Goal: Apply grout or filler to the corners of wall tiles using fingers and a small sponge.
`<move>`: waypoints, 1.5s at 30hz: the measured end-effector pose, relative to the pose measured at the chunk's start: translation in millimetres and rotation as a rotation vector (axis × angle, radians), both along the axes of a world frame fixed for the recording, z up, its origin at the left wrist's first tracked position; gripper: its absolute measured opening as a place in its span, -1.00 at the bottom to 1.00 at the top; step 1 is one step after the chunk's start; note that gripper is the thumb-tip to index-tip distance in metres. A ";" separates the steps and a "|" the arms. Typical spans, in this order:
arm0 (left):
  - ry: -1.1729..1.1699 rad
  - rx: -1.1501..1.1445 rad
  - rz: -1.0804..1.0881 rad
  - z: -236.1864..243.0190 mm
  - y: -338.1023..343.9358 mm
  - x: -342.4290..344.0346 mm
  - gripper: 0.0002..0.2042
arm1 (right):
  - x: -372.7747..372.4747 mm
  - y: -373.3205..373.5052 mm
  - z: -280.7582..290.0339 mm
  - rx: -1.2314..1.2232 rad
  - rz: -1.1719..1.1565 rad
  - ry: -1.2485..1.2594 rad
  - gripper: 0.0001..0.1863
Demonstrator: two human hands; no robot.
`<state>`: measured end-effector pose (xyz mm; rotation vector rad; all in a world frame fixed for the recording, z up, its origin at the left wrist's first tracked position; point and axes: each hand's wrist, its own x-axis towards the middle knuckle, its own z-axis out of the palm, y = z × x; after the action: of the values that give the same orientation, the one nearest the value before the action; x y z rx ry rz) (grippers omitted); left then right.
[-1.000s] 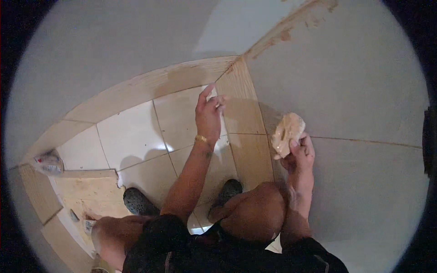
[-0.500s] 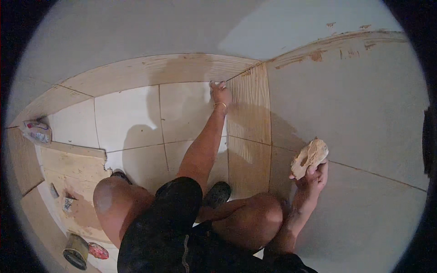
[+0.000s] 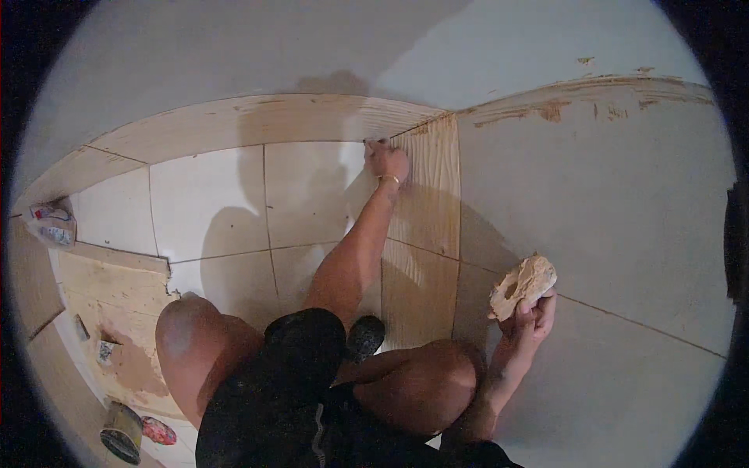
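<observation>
My left hand [image 3: 388, 161], with a thin bracelet at its wrist, reaches to the seam between the pale floor tiles [image 3: 306, 183] and the wood-patterned skirting [image 3: 312, 115], close to the corner. Its fingers are bent and pressed to the seam; whatever they hold, if anything, is hidden. On the other side, my right hand [image 3: 537, 316] holds up a lump of beige paste [image 3: 524, 285], rough and hollowed on top, in front of the grey wall tiles. A pale edge shows along the lump's far side; I cannot make out its support.
Wood-patterned strips [image 3: 425, 187] meet at the corner. Beige smears [image 3: 550, 113] mark the right wall. At left lie a stained board [image 3: 117, 300], a plastic bag [image 3: 55, 222], a tin [image 3: 122, 433] and a red-and-white bundle [image 3: 159, 430]. My knees [image 3: 191, 335] are bent below my arms.
My left hand has shifted slightly right along the seam, toward the corner, and its shadow has moved. My right hand still holds the paste. The whole view has shifted a little.
</observation>
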<state>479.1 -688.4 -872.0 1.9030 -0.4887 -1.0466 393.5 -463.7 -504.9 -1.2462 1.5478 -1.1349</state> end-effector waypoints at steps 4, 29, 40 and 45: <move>-0.057 -0.418 0.162 -5.8 34.0 -17.9 -0.25 | -14.8 -5.7 -8.2 -0.042 -0.075 0.112 -0.47; 0.181 -0.334 0.098 -15.0 19.5 -8.0 -0.42 | -9.6 -6.6 -12.1 -0.044 -0.031 0.193 -0.53; -0.156 -0.165 -0.132 -24.1 27.4 -1.2 -0.43 | -7.8 -4.5 -14.9 -0.063 -0.041 0.198 -0.58; -0.004 -0.159 0.011 7.7 4.6 -12.9 -0.57 | -7.4 -4.6 -11.1 -0.051 -0.070 0.236 -0.61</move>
<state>466.2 -683.7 -864.4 1.7658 -0.5466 -0.9676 386.1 -468.3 -516.0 -1.4108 1.7574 -1.1092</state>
